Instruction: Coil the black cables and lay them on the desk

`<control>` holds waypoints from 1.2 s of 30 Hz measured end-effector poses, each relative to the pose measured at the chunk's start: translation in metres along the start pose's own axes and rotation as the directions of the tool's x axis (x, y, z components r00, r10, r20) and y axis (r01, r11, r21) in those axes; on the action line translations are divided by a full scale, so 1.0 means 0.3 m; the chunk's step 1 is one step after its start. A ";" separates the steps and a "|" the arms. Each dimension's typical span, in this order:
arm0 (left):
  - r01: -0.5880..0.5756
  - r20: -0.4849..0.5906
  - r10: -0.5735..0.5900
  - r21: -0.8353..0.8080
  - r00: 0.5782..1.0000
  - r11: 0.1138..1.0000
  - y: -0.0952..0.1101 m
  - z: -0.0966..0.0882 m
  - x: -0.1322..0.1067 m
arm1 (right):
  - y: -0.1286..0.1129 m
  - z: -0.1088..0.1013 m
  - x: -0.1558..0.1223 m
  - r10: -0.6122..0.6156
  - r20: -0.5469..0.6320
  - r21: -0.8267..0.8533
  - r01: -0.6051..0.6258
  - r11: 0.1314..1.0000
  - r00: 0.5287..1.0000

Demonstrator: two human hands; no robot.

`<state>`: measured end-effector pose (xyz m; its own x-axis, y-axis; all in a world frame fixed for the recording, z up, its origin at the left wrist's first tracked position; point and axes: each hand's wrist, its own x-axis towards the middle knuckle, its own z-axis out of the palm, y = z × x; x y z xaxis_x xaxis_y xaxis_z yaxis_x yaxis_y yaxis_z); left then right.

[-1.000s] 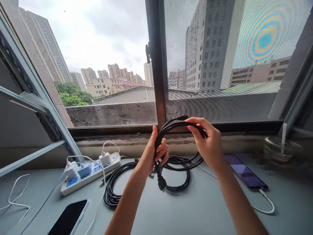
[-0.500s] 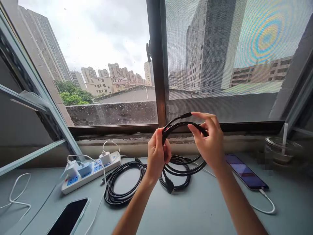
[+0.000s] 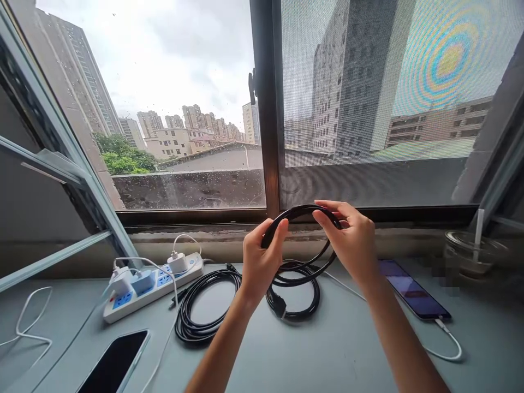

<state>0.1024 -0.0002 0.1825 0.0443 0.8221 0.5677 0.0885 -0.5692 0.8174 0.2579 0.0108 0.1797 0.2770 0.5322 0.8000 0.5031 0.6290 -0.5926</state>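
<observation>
Both hands hold a coiled black cable [image 3: 301, 273] upright above a grey desk [image 3: 311, 355]. My left hand [image 3: 258, 262] is closed round the coil's left side, thumb up on the top strand. My right hand [image 3: 350, 240] pinches the top right of the loop with curled fingers. The coil's lower loops hang down and one plug end [image 3: 279, 305] rests on the desk. A second black cable coil [image 3: 207, 305] lies flat on the desk to the left of my left hand.
A white power strip [image 3: 153, 284] with white chargers sits at the left. A dark phone [image 3: 114, 363] lies at the front left. Another phone [image 3: 413, 289] with a white cord lies at the right. A glass cup [image 3: 470, 251] stands far right, before the window sill [image 3: 213, 240].
My hands drew closer together at the top of the coil. The loose plug end at the top is tucked out of sight, and the coil sank slightly toward the desk.
</observation>
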 end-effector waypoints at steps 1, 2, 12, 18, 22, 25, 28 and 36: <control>-0.022 -0.008 0.022 0.019 1.000 1.000 -0.001 -0.006 0.000 | -0.005 -0.002 -0.001 0.025 -0.001 0.003 -0.025 1.000 1.000; -0.044 -0.018 0.045 0.034 0.999 0.998 -0.002 -0.011 0.001 | -0.011 -0.005 -0.002 0.051 0.002 0.006 -0.051 0.999 0.999; -0.210 -0.011 0.210 -0.031 0.978 0.977 0.006 -0.065 0.027 | -0.078 -0.071 0.004 0.280 0.543 0.377 -0.528 0.761 0.792; -0.201 -0.062 0.198 -0.036 0.978 0.979 -0.031 -0.050 0.031 | -0.076 -0.069 0.004 0.226 0.632 0.455 -0.591 0.666 0.741; -0.019 -0.022 0.017 -0.089 1.000 0.996 -0.032 -0.056 0.049 | -0.060 -0.058 0.006 0.185 0.573 0.543 -0.539 0.644 0.799; 0.156 0.021 -0.155 -0.130 0.988 0.979 -0.022 -0.064 0.061 | -0.055 -0.051 0.002 0.072 0.490 0.478 -0.337 0.812 0.869; 0.284 0.086 -0.274 -0.155 0.958 0.946 -0.015 -0.062 0.062 | -0.050 -0.036 -0.004 -0.115 0.368 0.224 0.032 0.974 0.923; 0.317 0.168 -0.281 -0.250 0.945 0.915 0.005 -0.030 0.040 | -0.038 -0.022 0.004 -0.112 -0.107 0.333 0.142 0.932 0.988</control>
<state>0.0940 0.0088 0.1916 0.1841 0.9391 0.2902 -0.1535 -0.2641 0.9522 0.2578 0.0006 0.1880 0.3046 0.3949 0.8668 0.2352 0.8506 -0.4702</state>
